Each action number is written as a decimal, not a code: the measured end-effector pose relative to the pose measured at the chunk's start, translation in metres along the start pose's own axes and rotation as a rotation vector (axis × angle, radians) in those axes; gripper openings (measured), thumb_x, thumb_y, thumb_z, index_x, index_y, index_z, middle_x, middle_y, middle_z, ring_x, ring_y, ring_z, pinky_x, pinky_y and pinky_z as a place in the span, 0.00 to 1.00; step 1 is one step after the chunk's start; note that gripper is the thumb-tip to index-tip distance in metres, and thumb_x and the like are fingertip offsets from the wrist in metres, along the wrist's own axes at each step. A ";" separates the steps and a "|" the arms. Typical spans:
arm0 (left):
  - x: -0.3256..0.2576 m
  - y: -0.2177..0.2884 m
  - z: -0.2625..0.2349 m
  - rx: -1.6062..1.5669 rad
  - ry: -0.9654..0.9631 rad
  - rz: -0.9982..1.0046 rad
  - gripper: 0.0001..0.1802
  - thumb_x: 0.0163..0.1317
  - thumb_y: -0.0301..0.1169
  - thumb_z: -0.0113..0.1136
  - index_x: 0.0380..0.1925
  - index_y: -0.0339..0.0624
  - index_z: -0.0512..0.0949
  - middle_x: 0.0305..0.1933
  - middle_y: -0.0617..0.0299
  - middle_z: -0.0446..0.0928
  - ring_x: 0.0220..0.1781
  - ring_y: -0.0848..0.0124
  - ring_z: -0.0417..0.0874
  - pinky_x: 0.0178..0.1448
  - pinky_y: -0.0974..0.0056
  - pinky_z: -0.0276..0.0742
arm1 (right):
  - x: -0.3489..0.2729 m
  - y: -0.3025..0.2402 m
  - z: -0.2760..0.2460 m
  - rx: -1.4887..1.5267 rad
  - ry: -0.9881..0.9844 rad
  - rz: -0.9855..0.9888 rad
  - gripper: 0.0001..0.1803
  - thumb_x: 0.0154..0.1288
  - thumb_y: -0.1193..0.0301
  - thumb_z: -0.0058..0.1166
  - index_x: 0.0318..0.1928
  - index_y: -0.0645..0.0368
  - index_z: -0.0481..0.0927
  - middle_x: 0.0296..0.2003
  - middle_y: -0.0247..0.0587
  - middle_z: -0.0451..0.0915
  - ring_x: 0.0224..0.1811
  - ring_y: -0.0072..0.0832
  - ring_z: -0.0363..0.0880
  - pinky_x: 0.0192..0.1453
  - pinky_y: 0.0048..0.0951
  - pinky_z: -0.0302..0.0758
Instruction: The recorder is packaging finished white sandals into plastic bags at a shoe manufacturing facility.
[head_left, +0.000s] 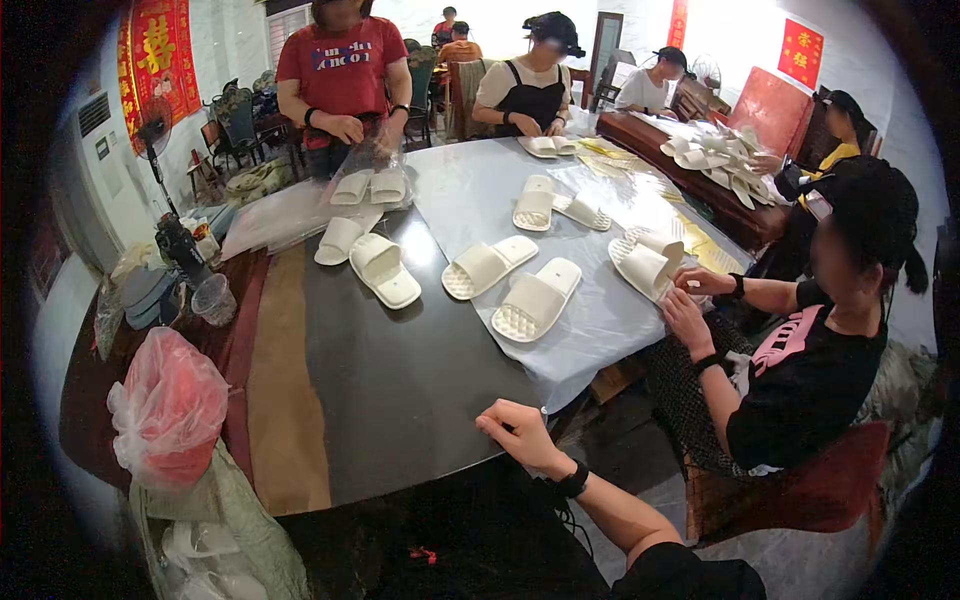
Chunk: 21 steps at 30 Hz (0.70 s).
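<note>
My right hand (pixel 517 434) rests at the near edge of the dark table top (pixel 400 400), its fingers curled in and nothing visible in them. A black band (pixel 572 479) circles that wrist. My left hand does not show. Beyond my right hand, the nearest things are a cream slipper (pixel 537 300) and its mate (pixel 488 267), both sole down with toes pointing away from each other's sides. Farther left lies another pair, one slipper (pixel 384 270) overlapping the grey sheet and the other (pixel 343 241) behind it.
Co-workers stand or sit around the table; one at the right handles a slipper (pixel 648 260), one in a red shirt (pixel 345 75) holds a bagged pair (pixel 370 187). Plastic sheeting (pixel 450 205) covers the far part. At left are a pink plastic bag (pixel 170 395), a clear cup (pixel 213 299) and a fan (pixel 155 125).
</note>
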<state>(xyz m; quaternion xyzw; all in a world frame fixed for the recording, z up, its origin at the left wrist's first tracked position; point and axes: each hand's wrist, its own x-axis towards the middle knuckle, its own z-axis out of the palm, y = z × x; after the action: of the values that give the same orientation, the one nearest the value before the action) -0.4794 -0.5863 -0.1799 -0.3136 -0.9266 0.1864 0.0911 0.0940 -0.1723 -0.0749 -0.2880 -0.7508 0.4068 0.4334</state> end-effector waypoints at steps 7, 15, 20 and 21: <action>-0.031 0.035 -0.023 -0.114 -0.109 -0.031 0.13 0.68 0.35 0.58 0.43 0.39 0.85 0.42 0.47 0.86 0.47 0.50 0.85 0.54 0.48 0.79 | 0.001 0.001 0.005 -0.089 -0.012 -0.069 0.07 0.71 0.74 0.63 0.36 0.65 0.83 0.26 0.39 0.76 0.26 0.26 0.74 0.31 0.29 0.70; -0.098 0.047 -0.079 -0.208 -0.235 -0.152 0.13 0.66 0.35 0.61 0.43 0.38 0.85 0.44 0.46 0.86 0.50 0.47 0.85 0.55 0.47 0.79 | 0.005 -0.004 0.008 -0.065 -0.011 -0.116 0.09 0.71 0.72 0.63 0.35 0.65 0.82 0.26 0.43 0.75 0.26 0.32 0.74 0.31 0.32 0.71; -0.173 0.016 -0.116 -0.261 -0.313 -0.391 0.13 0.65 0.35 0.63 0.42 0.37 0.85 0.45 0.45 0.86 0.51 0.45 0.84 0.56 0.46 0.78 | 0.004 -0.002 0.003 -0.145 0.000 -0.113 0.08 0.69 0.74 0.64 0.35 0.66 0.83 0.24 0.41 0.74 0.23 0.27 0.71 0.29 0.29 0.67; -0.179 0.016 -0.129 -0.280 -0.313 -0.424 0.13 0.65 0.35 0.63 0.42 0.37 0.85 0.45 0.45 0.86 0.52 0.45 0.84 0.56 0.46 0.78 | 0.003 -0.003 -0.003 -0.161 0.004 -0.099 0.07 0.69 0.74 0.64 0.35 0.66 0.83 0.24 0.40 0.74 0.24 0.27 0.71 0.29 0.29 0.67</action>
<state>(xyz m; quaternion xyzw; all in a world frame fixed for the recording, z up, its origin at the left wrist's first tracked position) -0.2932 -0.6473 -0.0774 -0.0898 -0.9909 0.0797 -0.0602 0.0949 -0.1708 -0.0705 -0.2854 -0.7936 0.3227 0.4296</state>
